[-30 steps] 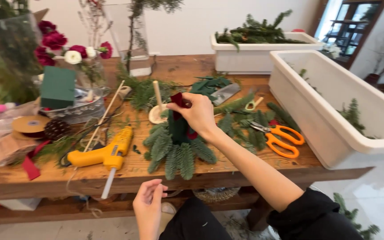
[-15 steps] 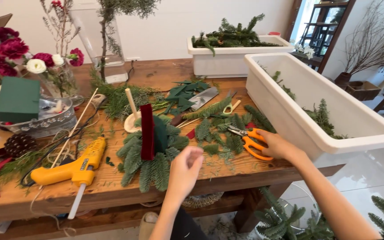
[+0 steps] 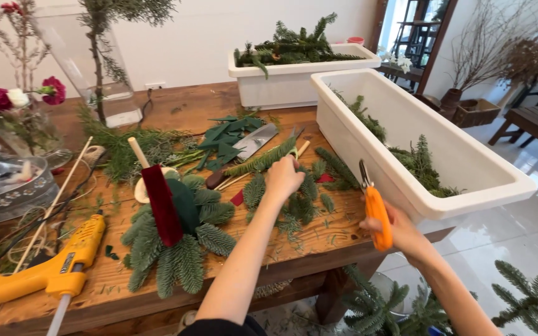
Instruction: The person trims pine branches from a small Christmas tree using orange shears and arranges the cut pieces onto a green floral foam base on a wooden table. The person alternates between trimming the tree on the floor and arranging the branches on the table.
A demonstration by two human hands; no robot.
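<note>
Orange-handled scissors (image 3: 375,214) are sitting in the right hand (image 3: 400,233), fingers wrapped around the handles, blades pointing up and away, hovering just off the desk's (image 3: 182,109) front edge beside the long white planter (image 3: 418,134). Over on the desk, the left hand (image 3: 283,178) is reaching in from below, fingers closing on a green fir sprig (image 3: 259,163) that is angling up toward the right, among a scatter of loose fir cuttings (image 3: 303,208). Just left of that, a fan of fir tips (image 3: 175,239) is lying flat with a dark red velvet strip (image 3: 162,205) draped across it and a pale wooden stick (image 3: 138,152) poking out behind. A yellow glue gun (image 3: 48,270) is resting near the front left corner, nozzle toward the desk edge. Farther back, a silver-bladed knife (image 3: 247,149) is lying over dark green leaves (image 3: 225,130). A second white planter (image 3: 294,74) full of greenery is standing at the rear, a clear glass vase (image 3: 88,68) is holding a tall branch, and red and white flowers (image 3: 7,99) are showing at the left edge.
</note>
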